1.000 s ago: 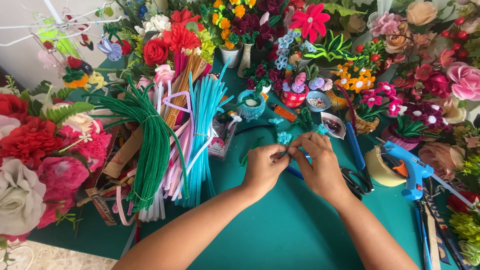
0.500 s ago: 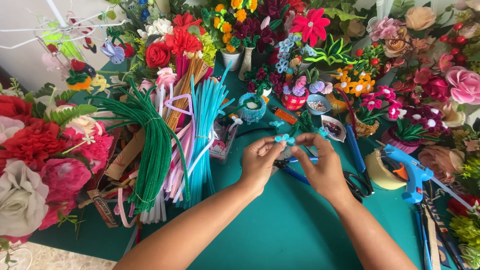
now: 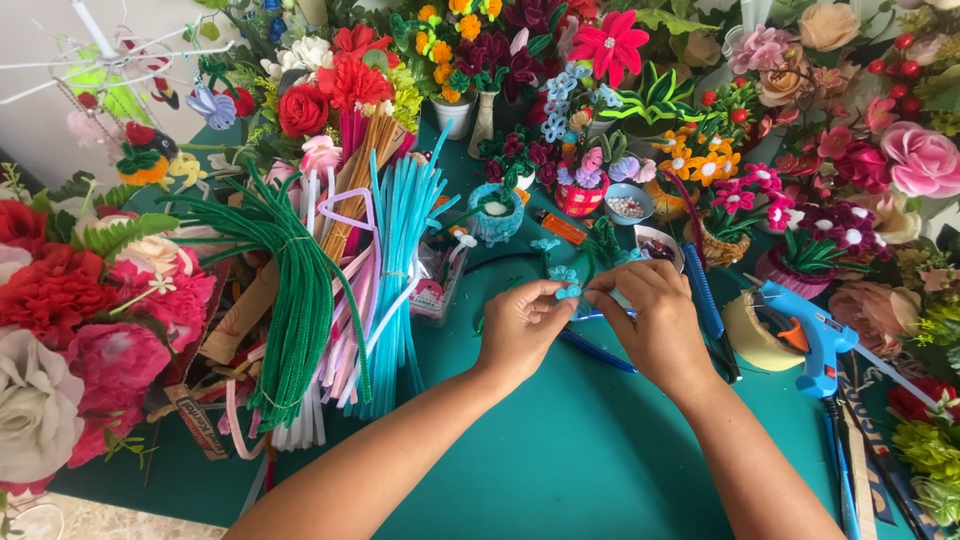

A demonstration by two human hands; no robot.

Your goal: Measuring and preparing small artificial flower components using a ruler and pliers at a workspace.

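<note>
My left hand (image 3: 520,328) and my right hand (image 3: 655,322) meet over the green table (image 3: 560,460), fingertips pinched together on a small light-blue pipe-cleaner flower (image 3: 570,290). Both hands grip this little piece between thumb and fingers. A blue-handled tool (image 3: 597,352) lies on the table just under my hands. Its far end is hidden by my right hand.
Bundles of green (image 3: 295,290), pink and light-blue pipe cleaners (image 3: 400,260) lie to the left. A blue glue gun (image 3: 815,335) and a tape roll (image 3: 752,335) sit to the right. Handmade flowers, small pots and a bead bowl (image 3: 630,205) crowd the back and sides.
Both hands have stayed pinched together and shifted slightly toward the back of the table, still working the small blue flower.
</note>
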